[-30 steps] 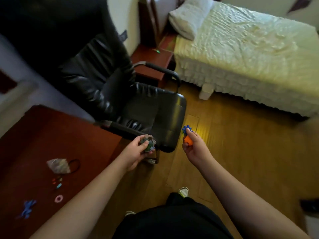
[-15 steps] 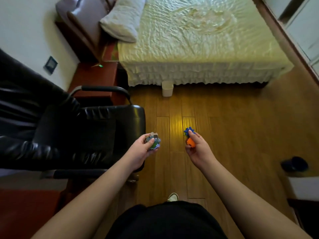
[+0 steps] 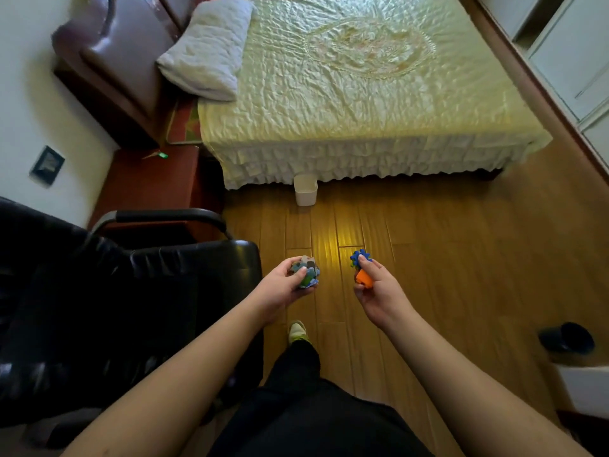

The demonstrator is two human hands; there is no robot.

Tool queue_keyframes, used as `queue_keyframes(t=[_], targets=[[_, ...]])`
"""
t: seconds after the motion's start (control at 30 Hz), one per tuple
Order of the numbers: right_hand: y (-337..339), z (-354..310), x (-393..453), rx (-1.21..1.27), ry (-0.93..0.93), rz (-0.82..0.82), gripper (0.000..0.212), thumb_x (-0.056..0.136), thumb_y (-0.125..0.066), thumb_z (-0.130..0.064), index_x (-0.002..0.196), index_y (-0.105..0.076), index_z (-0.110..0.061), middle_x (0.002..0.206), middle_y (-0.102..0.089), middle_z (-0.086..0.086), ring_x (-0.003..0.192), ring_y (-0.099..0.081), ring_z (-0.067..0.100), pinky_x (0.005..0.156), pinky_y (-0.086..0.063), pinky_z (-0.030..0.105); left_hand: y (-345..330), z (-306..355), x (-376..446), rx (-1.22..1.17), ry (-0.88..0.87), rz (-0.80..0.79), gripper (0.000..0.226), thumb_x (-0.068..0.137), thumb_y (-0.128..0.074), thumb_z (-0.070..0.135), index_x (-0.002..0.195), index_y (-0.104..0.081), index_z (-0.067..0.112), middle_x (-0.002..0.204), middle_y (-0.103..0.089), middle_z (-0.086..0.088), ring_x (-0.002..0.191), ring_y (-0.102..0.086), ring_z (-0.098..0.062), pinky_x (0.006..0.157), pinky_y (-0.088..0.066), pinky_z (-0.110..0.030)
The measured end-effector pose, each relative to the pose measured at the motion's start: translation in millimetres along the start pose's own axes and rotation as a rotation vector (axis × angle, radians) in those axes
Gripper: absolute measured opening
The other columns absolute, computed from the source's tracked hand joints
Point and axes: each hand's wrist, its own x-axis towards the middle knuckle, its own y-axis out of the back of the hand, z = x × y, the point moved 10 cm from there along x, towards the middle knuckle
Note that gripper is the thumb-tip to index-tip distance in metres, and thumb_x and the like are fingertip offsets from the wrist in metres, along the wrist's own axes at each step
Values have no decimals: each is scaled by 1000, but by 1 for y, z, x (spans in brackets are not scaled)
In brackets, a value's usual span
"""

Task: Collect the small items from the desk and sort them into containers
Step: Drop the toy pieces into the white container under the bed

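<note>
My left hand [image 3: 280,288] grips a clump of small bluish-green pieces [image 3: 305,271]; my right hand [image 3: 379,291] pinches blue and orange pieces [image 3: 362,270], both above the wooden floor [image 3: 445,242].

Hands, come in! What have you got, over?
Left hand shut on puzzle pieces. Right hand shut on blue and orange blocks. Small white bin ahead, floor between clear.

Two hands, one bed [image 3: 362,94], one pillow [image 3: 207,51], one black chair [image 3: 115,291], one white bin [image 3: 305,189].
</note>
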Motion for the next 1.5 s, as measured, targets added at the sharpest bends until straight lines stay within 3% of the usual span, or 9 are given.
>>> queue_keyframes(t=[0.2, 0.4, 0.63, 0.8, 1.03, 1.23, 1.5], targets=[[-61, -44, 65, -25, -18, 16, 47, 88, -66, -18, 130, -48, -8, 98, -53, 9, 74, -50, 14, 44, -45, 16, 22, 62, 70, -35, 63, -13, 35, 95, -53, 13, 130, -49, 14, 123, -57, -17, 105, -65, -28, 79, -57, -31], [-114, -94, 111, -25, 5, -24, 50, 88, -67, -18, 132, -46, -11, 108, -53, 11, 79, -51, 17, 47, -47, 17, 35, 135, 125, -1, 66, -6, 34, 95, -54, 16, 128, -50, 18, 121, -59, -17, 101, -68, -28, 73, -58, -29], [-145, -143, 184, -39, -17, -12, 52, 86, -68, -18, 132, -46, -10, 107, -53, 12, 79, -51, 17, 48, -47, 17, 48, 190, 200, 147, 21, 85, 32, 93, -58, 27, 124, -54, 22, 111, -65, -11, 73, -68, -16, 57, -54, -26], [-170, -190, 254, -63, -39, -21, 43, 87, -68, -17, 126, -50, -11, 105, -54, 12, 78, -52, 17, 47, -47, 17, 45, 237, 272, 112, -9, 148, 30, 92, -61, 22, 121, -54, 25, 110, -65, -10, 78, -67, -17, 74, -59, -34], [-205, -258, 337, -169, -136, -48, 30, 86, -69, -18, 113, -55, -16, 107, -54, 12, 77, -52, 17, 49, -47, 18, 30, 287, 366, 155, 77, 228, 39, 93, -59, 20, 131, -49, 19, 109, -65, -12, 76, -68, -16, 64, -58, -26], [-221, -302, 403, -202, -163, -4, 34, 86, -70, -18, 116, -56, -13, 106, -54, 11, 76, -52, 16, 47, -46, 17, 24, 311, 426, 196, 117, 285, 39, 92, -61, 28, 129, -50, 22, 107, -67, -4, 73, -66, -13, 59, -54, -25], [-230, -303, 472, -126, -192, 60, 40, 86, -70, -17, 121, -55, -9, 99, -55, 10, 72, -51, 14, 46, -46, 17, 64, 314, 503, 153, 135, 382, 37, 91, -64, 24, 125, -54, 12, 103, -69, -8, 81, -68, -18, 70, -58, -31]])
